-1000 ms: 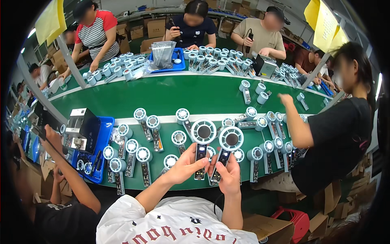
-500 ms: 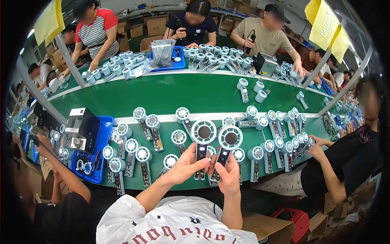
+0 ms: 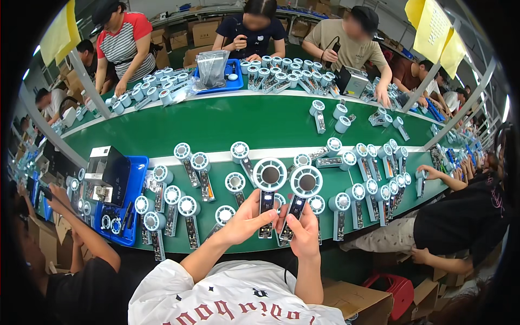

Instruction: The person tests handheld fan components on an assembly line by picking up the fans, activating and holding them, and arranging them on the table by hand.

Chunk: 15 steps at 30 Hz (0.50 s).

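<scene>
While both hands are raised over the near part of the green bench (image 3: 218, 181), the left hand (image 3: 246, 221) is clamped on the handle of the left fan (image 3: 267, 196) and the right hand (image 3: 304, 232) on that of the right fan (image 3: 299, 201). Each fan lies ahead of the hand that grips it, its round head beyond the thumb and its foot pointing back toward the person. The left fan's long axis runs almost straight away from the body; the right fan slants, head to the right and foot to the left, so the two handles draw closer at the bottom. The heads stand side by side with barely a gap. Each thumb lies on the front of its handle; the other fingers are partly hidden behind.

Compared with half a second ago, both hands and their fans keep the same pose, while the view shifts slightly. At the right, the co-worker in black (image 3: 455, 227) now has one hand at a fan by the bench end (image 3: 421, 184) and the other lowered. On the belt (image 3: 189, 130), more fans (image 3: 381, 117) have appeared below a tan-shirted co-worker's hand (image 3: 383, 96).
</scene>
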Motion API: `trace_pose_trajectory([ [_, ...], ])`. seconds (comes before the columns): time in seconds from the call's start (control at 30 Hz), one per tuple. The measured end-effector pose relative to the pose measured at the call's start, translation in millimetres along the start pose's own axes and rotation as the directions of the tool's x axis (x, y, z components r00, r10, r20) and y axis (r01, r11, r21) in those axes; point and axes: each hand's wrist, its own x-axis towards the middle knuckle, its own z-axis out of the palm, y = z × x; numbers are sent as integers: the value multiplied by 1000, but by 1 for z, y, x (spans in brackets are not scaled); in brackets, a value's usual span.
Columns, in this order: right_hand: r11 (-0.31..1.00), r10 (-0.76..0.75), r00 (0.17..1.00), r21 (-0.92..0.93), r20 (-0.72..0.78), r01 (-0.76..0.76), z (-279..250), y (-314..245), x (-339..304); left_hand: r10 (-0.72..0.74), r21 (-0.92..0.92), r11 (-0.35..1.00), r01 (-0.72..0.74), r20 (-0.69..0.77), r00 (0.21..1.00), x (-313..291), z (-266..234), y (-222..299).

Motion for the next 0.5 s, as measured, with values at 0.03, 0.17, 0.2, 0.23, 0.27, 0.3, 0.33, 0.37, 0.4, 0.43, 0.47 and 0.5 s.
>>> trace_pose_trajectory([
  [0.03, 1000, -3, 1000, 3, 1, 3, 1, -1, 0, 1, 0, 1000, -1, -2, 1000, 0, 0, -1],
  [0.17, 1000, -10, 1000, 5, 4, 10, 1, -2, -1, 9, 0, 1000, -9, -3, 1000, -1, -1, -5],
  [0.2, 1000, -9, 1000, 0, 5, 9, 1, -2, -2, 12, -1, 1000, -12, 1, 1000, -1, -1, -6],
  [0.23, 1000, -9, 1000, -5, 6, 9, 0, -2, -2, 16, -2, 1000, -16, 5, 1000, -1, -2, -7],
  [0.27, 1000, -8, 1000, -10, 7, 8, 0, -2, -3, 20, -3, 1000, -20, 8, 1000, -1, -2, -7],
  [0.3, 1000, -8, 1000, -10, 7, 8, 0, -2, -3, 19, -3, 1000, -19, 8, 1000, -1, -1, -7],
  [0.33, 1000, -3, 1000, -1, 19, 3, -1, -3, -3, 21, -1, 1000, -21, 8, 1000, -1, 0, -6],
  [0.37, 1000, 1, 1000, 8, 31, -2, -1, -3, -3, 23, 2, 1000, -23, 7, 1000, -1, 1, -4],
  [0.4, 1000, 6, 999, 16, 43, -7, -2, -3, -4, 24, 4, 1000, -24, 6, 1000, -1, 2, -4],
  [0.43, 1000, 11, 998, 24, 55, -13, -2, -3, -4, 26, 6, 1000, -26, 6, 1000, -1, 3, -3],
  [0.47, 1000, 11, 998, 25, 55, -12, -2, -3, -4, 25, 6, 1000, -25, 6, 1000, -1, 3, -3],
  [0.5, 1000, 16, 999, 23, 49, -17, -3, -3, -4, 24, 3, 1000, -24, 6, 1000, -1, 2, -3],
])
